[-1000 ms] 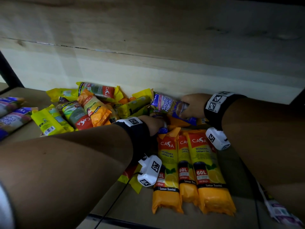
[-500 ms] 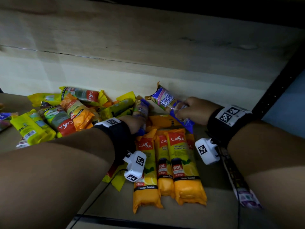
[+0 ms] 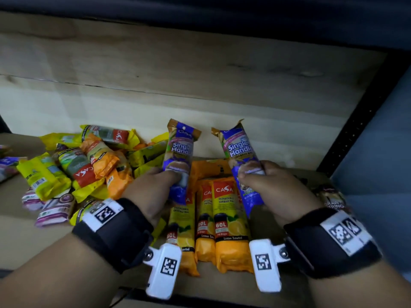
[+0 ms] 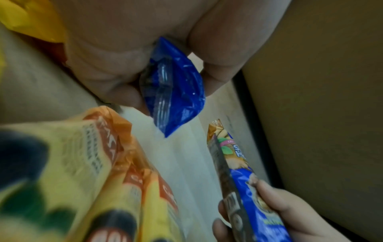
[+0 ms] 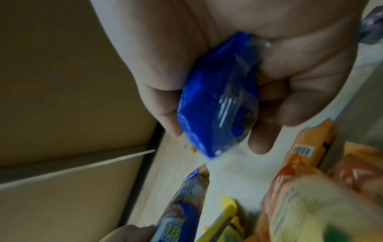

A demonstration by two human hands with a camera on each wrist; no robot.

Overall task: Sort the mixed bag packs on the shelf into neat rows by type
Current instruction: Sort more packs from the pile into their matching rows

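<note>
Each hand grips a blue "Single Handle" garbage bag pack: left hand [image 3: 153, 187] one pack [image 3: 179, 158], right hand [image 3: 264, 185] another [image 3: 241, 156], above orange "CASA" 60L "Lemon Scented" packs [image 3: 229, 221].

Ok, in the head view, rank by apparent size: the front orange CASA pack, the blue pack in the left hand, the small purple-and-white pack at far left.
1. front orange CASA pack
2. blue pack in the left hand, though partly hidden
3. purple-and-white pack, plainly smallest

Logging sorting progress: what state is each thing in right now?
left hand: grips one blue Single Handle pack, lifted.
right hand: grips second Single Handle pack, lifted.
orange CASA packs: lying flat, side by side.
mixed pile: jumbled, unsorted.
</note>
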